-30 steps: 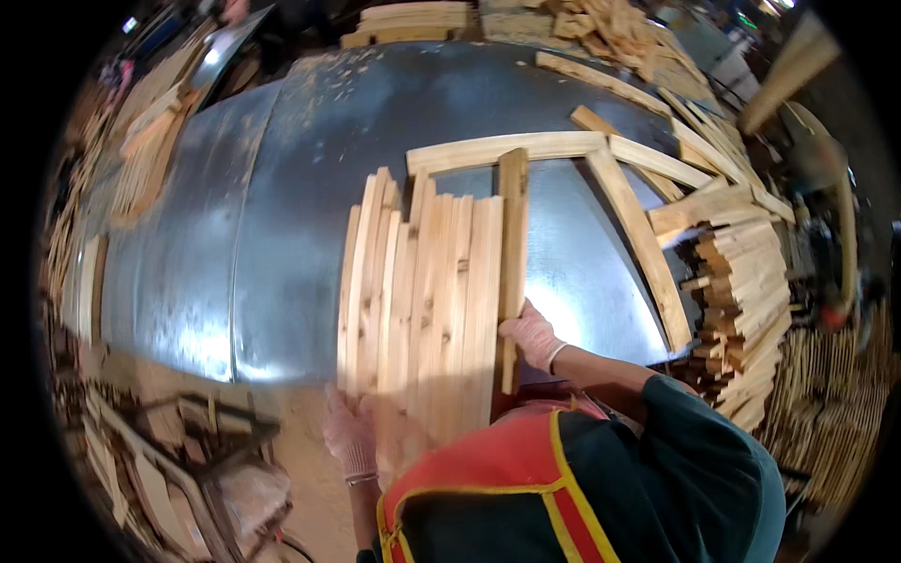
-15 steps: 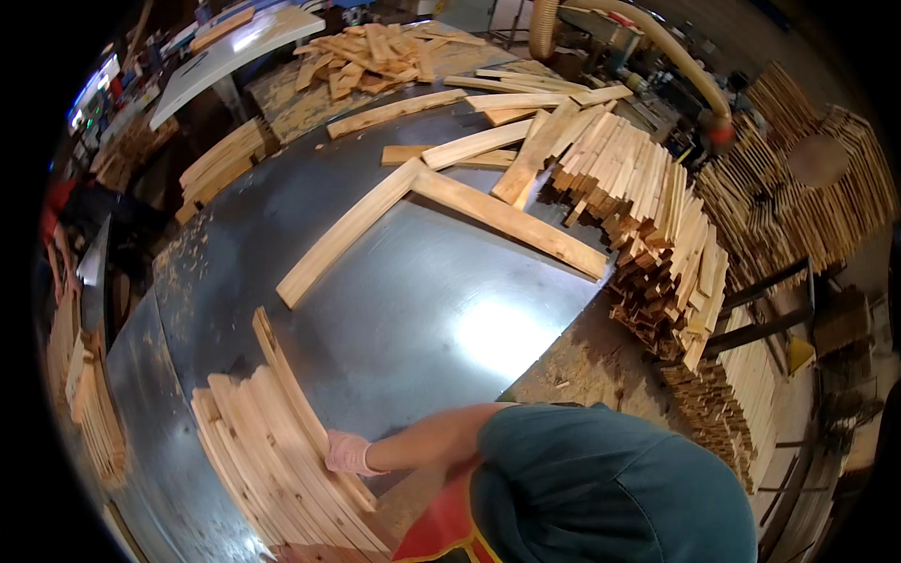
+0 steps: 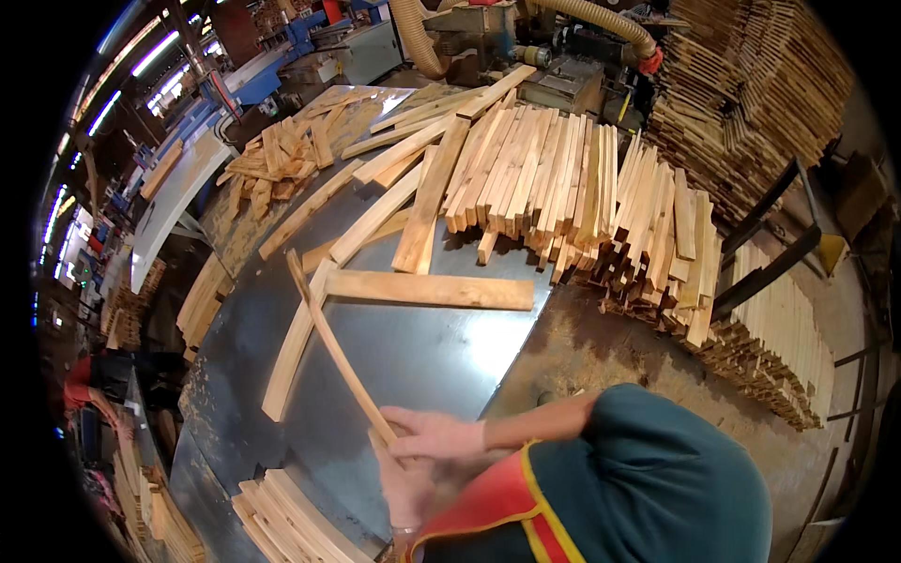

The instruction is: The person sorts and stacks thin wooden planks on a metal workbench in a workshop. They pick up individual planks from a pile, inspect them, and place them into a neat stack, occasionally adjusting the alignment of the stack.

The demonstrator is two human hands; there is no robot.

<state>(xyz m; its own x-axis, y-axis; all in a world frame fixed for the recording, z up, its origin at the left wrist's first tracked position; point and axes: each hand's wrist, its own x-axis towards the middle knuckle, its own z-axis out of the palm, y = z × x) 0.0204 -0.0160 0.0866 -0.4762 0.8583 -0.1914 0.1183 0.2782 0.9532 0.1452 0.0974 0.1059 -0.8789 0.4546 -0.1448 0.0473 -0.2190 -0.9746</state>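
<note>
both hands grip the thin wood strip: right hand closed around its near end, left hand beneath. it angles toward 11 o'clock over the metal bench; swinging could knock the loose board.

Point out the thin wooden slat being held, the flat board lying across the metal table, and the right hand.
thin wooden slat (image 3: 328,347), head view, middle of its length.
flat board (image 3: 432,289), head view, centre of its top face.
right hand (image 3: 434,436), head view, back of the hand.
</note>
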